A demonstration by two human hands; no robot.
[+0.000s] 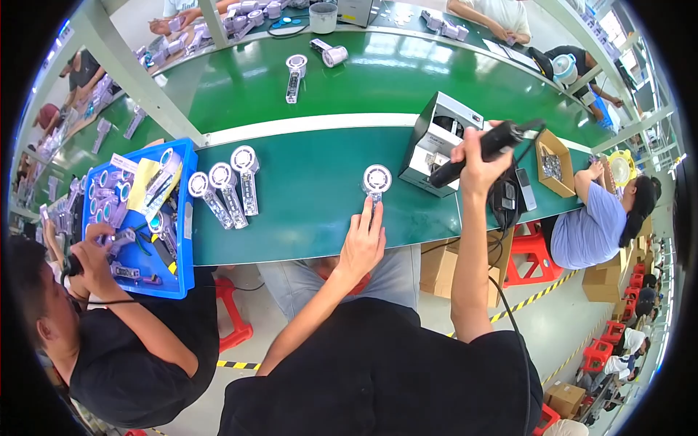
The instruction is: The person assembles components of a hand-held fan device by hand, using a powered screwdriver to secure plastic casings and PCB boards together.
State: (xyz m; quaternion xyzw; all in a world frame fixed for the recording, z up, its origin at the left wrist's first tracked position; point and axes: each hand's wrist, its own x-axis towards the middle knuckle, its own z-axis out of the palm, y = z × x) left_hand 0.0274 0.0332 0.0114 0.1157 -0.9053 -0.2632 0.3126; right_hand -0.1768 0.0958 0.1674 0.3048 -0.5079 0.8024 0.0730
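A small handheld fan (376, 183), with a round white head and a pale handle, lies flat on the green surface (305, 189) near its front edge, head pointing away from the person. The person's left hand (361, 243) rests on the fan's handle, fingers (377, 216) stretched out long and pressing down on it, not curled around it.

The right hand (476, 161) is raised above the surface, to the right of the fan and well apart from it. Its fingers are wrapped tight around a black electric screwdriver (476, 153), held at a slant with its tip pointing down and left. A cable runs from the top end of the tool.

Just behind the screwdriver sits a grey and white box-shaped machine (438, 142). Further right lies an open cardboard box (554, 161) holding small metal parts.

To the left of the fan, three more fans (224, 187) of the same kind lie side by side. Beyond them, at the surface's left end, a blue tray (185, 218) holds many fan parts. A second person in a black shirt sits there, one hand (91, 265) over the tray. A third person in a lilac shirt (592, 229) sits at the far right.
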